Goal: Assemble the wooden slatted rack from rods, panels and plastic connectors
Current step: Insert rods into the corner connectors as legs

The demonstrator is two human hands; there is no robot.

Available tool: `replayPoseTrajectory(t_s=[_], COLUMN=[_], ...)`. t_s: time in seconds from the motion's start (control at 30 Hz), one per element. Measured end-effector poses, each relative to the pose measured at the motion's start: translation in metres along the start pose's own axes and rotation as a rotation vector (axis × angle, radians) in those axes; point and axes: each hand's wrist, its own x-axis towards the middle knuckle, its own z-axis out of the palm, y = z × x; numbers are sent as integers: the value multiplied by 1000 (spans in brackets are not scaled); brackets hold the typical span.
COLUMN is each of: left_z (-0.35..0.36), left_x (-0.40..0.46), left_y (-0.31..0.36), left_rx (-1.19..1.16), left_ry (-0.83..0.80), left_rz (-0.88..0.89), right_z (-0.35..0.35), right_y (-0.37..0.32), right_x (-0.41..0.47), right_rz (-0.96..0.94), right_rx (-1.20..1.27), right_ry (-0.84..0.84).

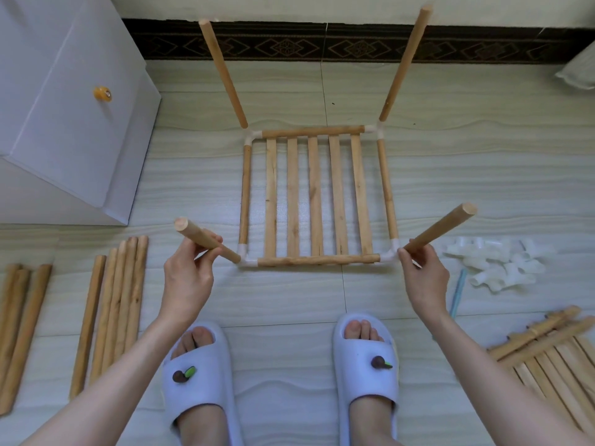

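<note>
I see the slatted panel [317, 197] flat on the floor [289, 300] ahead of the slippers [196, 378], its five slats running long-axis away from me, framed by rods in white corner connectors [246, 257] with four upright rods rising from the corners and splaying outward in this wide view. Left hand [188, 278] has fingers curled round the near-left upright rod [206, 240]; right hand [423, 275] pinches the base of the near-right upright rod [439, 227] beside its connector. Spare rods [112, 310] lie left, long axes roughly parallel to the slats, loose connectors [497, 263] right, another slatted panel [553, 365] lower right.
</note>
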Motion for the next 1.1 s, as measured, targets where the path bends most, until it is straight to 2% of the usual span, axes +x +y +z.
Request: replayPoseTrajectory(t_s=[0.23, 0.33, 0.6, 0.77, 0.93, 1.1], left_z=[11, 8, 12, 10, 15, 10], left_x=[2, -1, -3, -3, -2, 14], left_y=[5, 7, 8, 9, 6, 6], left_rx=[38, 25, 84, 96, 82, 67], left_ry=[-17, -13, 4, -6, 6, 81], left_rz=[120, 110, 97, 92, 88, -4], right_z=[-3, -5, -1, -3, -4, 10], right_y=[7, 4, 4, 2, 4, -5], right_x=[10, 19, 22, 21, 24, 28], right_rz=[-18, -24, -27, -40, -44, -66], right_rx=[-65, -142, -205, -226, -190, -105], right_ry=[-20, -73, -20, -62, -67, -82])
